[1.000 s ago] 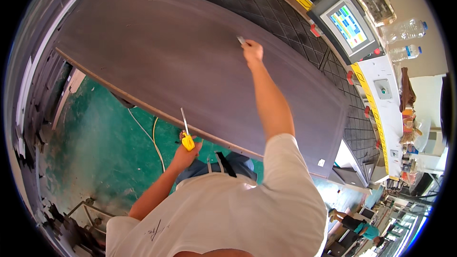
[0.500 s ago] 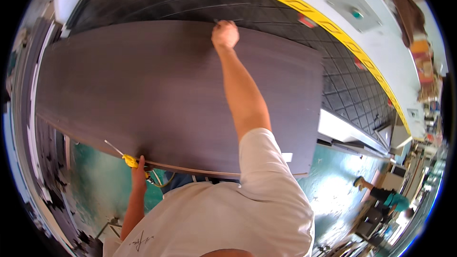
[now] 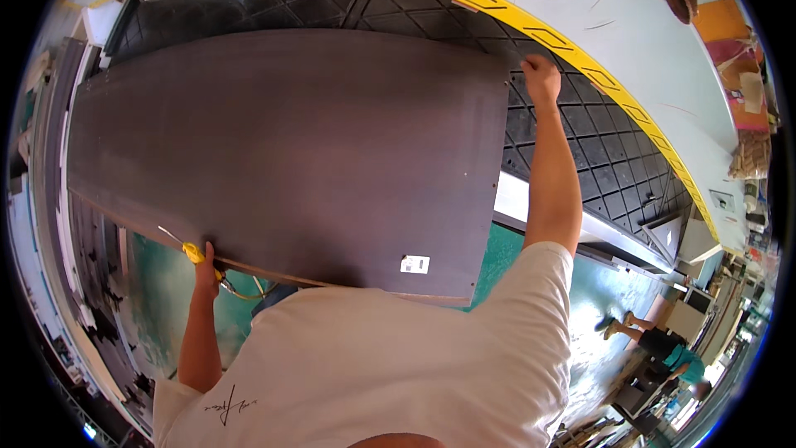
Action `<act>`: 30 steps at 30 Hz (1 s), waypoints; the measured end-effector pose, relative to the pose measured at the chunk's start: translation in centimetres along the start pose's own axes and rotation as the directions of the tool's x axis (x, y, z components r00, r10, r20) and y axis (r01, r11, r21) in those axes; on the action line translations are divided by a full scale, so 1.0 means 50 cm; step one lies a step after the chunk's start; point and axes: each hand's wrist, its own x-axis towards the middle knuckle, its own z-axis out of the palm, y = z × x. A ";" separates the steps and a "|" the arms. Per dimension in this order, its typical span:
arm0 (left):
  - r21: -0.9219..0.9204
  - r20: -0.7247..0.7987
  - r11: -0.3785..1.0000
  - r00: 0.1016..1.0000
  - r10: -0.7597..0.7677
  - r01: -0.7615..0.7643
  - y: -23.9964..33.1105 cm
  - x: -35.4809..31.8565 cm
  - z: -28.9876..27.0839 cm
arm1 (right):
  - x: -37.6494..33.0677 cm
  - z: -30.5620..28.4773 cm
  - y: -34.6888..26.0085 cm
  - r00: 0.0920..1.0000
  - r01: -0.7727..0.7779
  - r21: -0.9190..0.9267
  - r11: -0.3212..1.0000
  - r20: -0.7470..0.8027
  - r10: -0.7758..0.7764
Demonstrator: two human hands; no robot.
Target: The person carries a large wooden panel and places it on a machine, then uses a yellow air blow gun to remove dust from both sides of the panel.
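One yellow air gun [image 3: 193, 252], gripped in left hand [image 3: 205, 272] at near edge of dark panel [image 3: 315, 149], apparently for readiness; right hand [image 3: 542, 78], curled beyond far-right corner, contents unclear

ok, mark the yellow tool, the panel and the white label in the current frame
yellow tool [image 3: 193, 253]: head view, on its yellow body
panel [image 3: 290, 149]: head view, on the bare middle of its dark top face
white label [image 3: 414, 265]: head view, on its middle
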 end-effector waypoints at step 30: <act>-0.052 0.045 0.998 0.998 0.039 -0.036 -0.026 0.009 -0.004 | -0.901 -0.275 -0.070 0.692 0.384 0.113 0.916 0.621 -0.367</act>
